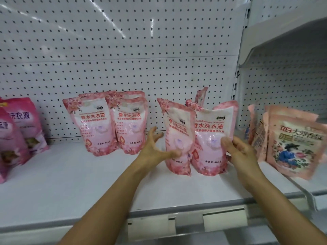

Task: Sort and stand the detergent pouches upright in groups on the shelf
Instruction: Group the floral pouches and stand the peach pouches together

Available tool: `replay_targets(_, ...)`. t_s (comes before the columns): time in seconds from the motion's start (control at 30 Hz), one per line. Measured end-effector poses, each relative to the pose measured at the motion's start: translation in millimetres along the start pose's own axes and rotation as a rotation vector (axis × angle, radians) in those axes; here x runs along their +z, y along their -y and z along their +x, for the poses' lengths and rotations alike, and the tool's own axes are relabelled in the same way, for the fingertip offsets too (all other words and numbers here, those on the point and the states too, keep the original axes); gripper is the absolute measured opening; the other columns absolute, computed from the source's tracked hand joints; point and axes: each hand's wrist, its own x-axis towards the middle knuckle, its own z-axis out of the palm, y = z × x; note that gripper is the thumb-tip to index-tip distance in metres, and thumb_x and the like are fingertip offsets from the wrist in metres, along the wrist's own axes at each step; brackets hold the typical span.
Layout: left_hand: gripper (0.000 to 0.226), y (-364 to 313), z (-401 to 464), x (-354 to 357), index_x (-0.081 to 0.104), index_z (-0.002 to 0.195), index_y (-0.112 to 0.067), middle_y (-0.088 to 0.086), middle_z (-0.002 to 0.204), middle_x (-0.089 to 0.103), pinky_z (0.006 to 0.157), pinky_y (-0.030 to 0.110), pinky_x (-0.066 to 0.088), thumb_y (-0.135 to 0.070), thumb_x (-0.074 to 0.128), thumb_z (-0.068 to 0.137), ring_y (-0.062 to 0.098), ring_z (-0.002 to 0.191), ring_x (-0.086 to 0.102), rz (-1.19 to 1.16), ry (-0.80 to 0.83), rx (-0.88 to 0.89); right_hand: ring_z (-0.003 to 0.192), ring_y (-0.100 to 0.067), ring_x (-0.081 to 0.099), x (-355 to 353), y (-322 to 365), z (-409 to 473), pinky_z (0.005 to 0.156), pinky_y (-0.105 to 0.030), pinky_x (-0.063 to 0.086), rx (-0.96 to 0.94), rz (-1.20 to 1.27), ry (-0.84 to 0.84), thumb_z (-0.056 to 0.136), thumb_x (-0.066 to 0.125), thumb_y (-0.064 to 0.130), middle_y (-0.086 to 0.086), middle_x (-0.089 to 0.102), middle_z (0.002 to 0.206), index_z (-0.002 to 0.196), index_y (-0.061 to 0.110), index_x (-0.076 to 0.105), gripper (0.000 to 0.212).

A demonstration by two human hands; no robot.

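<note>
Two light pink detergent pouches stand at the middle of the white shelf (70, 188). My left hand (155, 151) holds the left pouch (177, 131), thumb on its front and fingers spread behind it. My right hand (238, 152) grips the right pouch (210, 138) at its right edge. Another pink pouch (200, 96) stands behind these two. A group of the same pink pouches (113, 122) stands upright to the left, near the pegboard.
Darker magenta pouches (19, 131) stand at the far left. On the neighbouring shelf bay to the right stand peach floral pouches (293, 147). A white pegboard back wall (123, 50) rises behind. The shelf's front edge carries a grey price rail (185, 220).
</note>
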Motion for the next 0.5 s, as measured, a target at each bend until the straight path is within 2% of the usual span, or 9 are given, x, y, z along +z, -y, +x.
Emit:
replay_targets(0.03, 0.13, -2, 4, 0, 0.027, 0.151, -0.027, -0.01, 0.141, 0.05, 0.104, 0.029, 0.039, -0.044, 0.096, 0.043, 0.011, 0.13, 0.047, -0.064, 0.071, -0.013, 0.073, -0.001, 0.072, -1, -1, 2, 0.059, -0.018, 0.056, 0.02, 0.004, 0.008, 0.096, 0.055, 0.023, 0.015, 0.076, 0.08, 0.096, 0.025, 0.069, 0.014)
replay_targets(0.13, 0.076, -6, 7, 1, 0.057, 0.127, -0.018, -0.001, 0.117, 0.073, 0.077, 0.023, 0.057, -0.017, 0.092, 0.06, 0.012, 0.104, 0.071, -0.183, 0.113, 0.007, 0.083, -0.008, 0.073, -1, 1, 3, 0.069, -0.025, 0.054, 0.05, -0.014, 0.026, 0.095, 0.056, 0.026, 0.011, 0.077, 0.089, 0.099, 0.027, 0.071, 0.015)
replay_targets(0.23, 0.042, -1, -7, -5, 0.071, 0.107, -0.02, -0.002, 0.098, 0.078, 0.075, 0.036, 0.062, -0.018, 0.088, 0.068, 0.019, 0.085, 0.075, -0.089, 0.028, 0.039, 0.08, -0.006, 0.073, 1, 2, -3, 0.064, -0.025, 0.057, 0.039, -0.031, 0.066, 0.089, 0.065, 0.024, 0.01, 0.077, 0.092, 0.102, 0.029, 0.068, 0.015)
replay_targets(0.3, 0.031, 3, -20, -21, 0.074, 0.099, -0.02, -0.003, 0.087, 0.079, 0.068, 0.035, 0.062, -0.021, 0.087, 0.071, 0.016, 0.073, 0.075, -0.052, -0.042, 0.032, 0.08, -0.007, 0.074, 8, 1, -7, 0.059, -0.023, 0.058, 0.021, -0.11, 0.107, 0.08, 0.075, 0.019, 0.011, 0.076, 0.095, 0.11, 0.031, 0.062, 0.035)
replay_targets(0.37, 0.027, 10, -32, -46, 0.073, 0.095, -0.022, -0.005, 0.082, 0.079, 0.062, 0.028, 0.061, -0.02, 0.085, 0.072, 0.015, 0.072, 0.075, -0.039, -0.097, 0.014, 0.084, -0.01, 0.073, 19, 1, -10, 0.062, -0.026, 0.059, 0.031, -0.187, 0.088, 0.073, 0.081, 0.013, 0.01, 0.074, 0.1, 0.118, 0.028, 0.058, 0.052)
replay_targets(0.5, 0.028, 25, -48, -110, 0.073, 0.097, -0.024, -0.008, 0.091, 0.078, 0.066, 0.026, 0.06, -0.017, 0.083, 0.072, 0.012, 0.084, 0.075, -0.035, -0.2, -0.026, 0.092, -0.012, 0.071, 51, 3, -12, 0.07, -0.03, 0.061, 0.056, -0.229, 0.14, 0.072, 0.081, 0.006, 0.01, 0.072, 0.106, 0.121, 0.026, 0.059, 0.057)
